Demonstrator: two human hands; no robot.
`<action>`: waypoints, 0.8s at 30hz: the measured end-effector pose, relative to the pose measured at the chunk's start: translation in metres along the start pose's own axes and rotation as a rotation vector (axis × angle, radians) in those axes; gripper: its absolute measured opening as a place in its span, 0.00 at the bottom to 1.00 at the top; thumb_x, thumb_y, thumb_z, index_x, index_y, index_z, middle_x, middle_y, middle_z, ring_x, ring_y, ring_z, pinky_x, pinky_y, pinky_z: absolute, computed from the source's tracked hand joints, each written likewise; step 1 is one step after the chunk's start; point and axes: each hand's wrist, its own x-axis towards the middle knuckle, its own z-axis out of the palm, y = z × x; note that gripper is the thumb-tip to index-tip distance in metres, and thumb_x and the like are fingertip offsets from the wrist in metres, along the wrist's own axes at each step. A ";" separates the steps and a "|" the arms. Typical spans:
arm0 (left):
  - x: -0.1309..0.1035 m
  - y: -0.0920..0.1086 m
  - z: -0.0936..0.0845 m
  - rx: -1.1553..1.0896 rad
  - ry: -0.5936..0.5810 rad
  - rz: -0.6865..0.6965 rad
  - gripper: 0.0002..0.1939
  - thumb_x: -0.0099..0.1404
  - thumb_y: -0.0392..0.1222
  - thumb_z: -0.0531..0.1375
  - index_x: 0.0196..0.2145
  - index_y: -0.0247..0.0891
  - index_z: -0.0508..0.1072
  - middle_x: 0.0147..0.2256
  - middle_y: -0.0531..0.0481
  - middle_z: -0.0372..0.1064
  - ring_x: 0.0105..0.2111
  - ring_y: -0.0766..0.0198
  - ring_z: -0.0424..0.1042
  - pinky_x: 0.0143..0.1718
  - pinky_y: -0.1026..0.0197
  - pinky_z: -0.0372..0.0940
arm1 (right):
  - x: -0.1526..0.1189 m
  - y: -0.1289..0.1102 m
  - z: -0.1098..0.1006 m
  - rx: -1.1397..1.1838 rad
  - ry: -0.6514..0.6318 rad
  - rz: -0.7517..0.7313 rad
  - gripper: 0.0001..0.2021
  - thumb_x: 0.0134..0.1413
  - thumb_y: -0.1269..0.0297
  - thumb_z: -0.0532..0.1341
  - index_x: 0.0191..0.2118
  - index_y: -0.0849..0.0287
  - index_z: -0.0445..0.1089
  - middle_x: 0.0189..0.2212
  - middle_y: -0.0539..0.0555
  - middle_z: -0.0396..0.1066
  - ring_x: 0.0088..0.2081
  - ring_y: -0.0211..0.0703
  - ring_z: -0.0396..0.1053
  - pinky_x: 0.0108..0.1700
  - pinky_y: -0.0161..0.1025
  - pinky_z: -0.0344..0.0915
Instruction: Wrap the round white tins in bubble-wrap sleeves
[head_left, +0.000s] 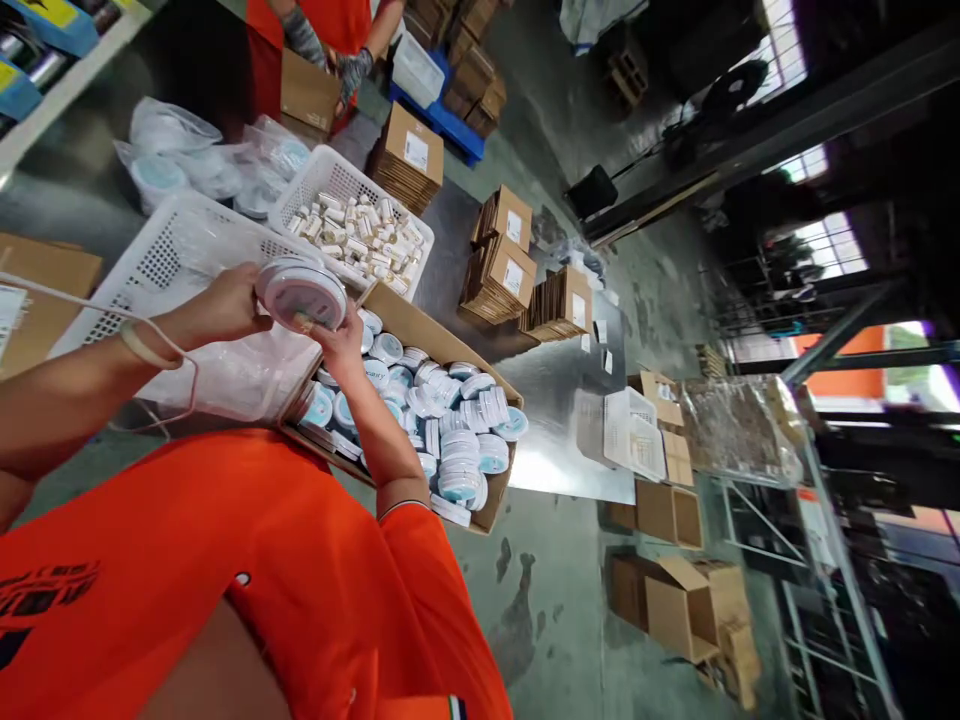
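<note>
Apparently midway, a worker's left hand [244, 300] and right hand [341, 342] grip a round tub [309, 298] by the cardboard carton's [431, 338] left edge. Loose tubs [459, 452] fill it, seemingly left to handle; bagged containers [160, 172] past the white basket's [144, 252] top edge may be done.

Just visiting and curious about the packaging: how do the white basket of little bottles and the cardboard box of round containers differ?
The basket is white and perforated; the cardboard box is brown and solid-walled. The basket holds small, slender bottles, while the box holds larger, flat round containers. Both are open-topped and hold many pieces.
</note>
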 end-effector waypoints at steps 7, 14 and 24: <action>-0.009 -0.003 0.002 0.050 -0.111 -0.042 0.31 0.49 0.38 0.62 0.53 0.29 0.79 0.49 0.38 0.71 0.52 0.46 0.73 0.60 0.49 0.70 | -0.005 0.008 0.002 -0.439 -0.066 -0.196 0.28 0.49 0.55 0.80 0.51 0.66 0.78 0.45 0.58 0.77 0.50 0.51 0.69 0.59 0.46 0.66; -0.007 -0.011 0.021 0.028 -0.050 -0.011 0.37 0.51 0.35 0.62 0.60 0.27 0.73 0.63 0.33 0.63 0.63 0.43 0.67 0.69 0.44 0.63 | -0.004 -0.009 -0.009 -0.733 -0.229 -0.237 0.22 0.57 0.56 0.74 0.52 0.63 0.76 0.48 0.60 0.74 0.52 0.55 0.66 0.58 0.49 0.65; 0.001 0.010 0.041 0.068 -0.062 0.079 0.30 0.56 0.33 0.61 0.58 0.30 0.76 0.64 0.32 0.65 0.67 0.38 0.63 0.68 0.40 0.61 | 0.014 -0.027 0.010 -0.852 -0.297 -0.090 0.14 0.69 0.69 0.62 0.56 0.67 0.75 0.50 0.69 0.74 0.56 0.61 0.67 0.58 0.54 0.66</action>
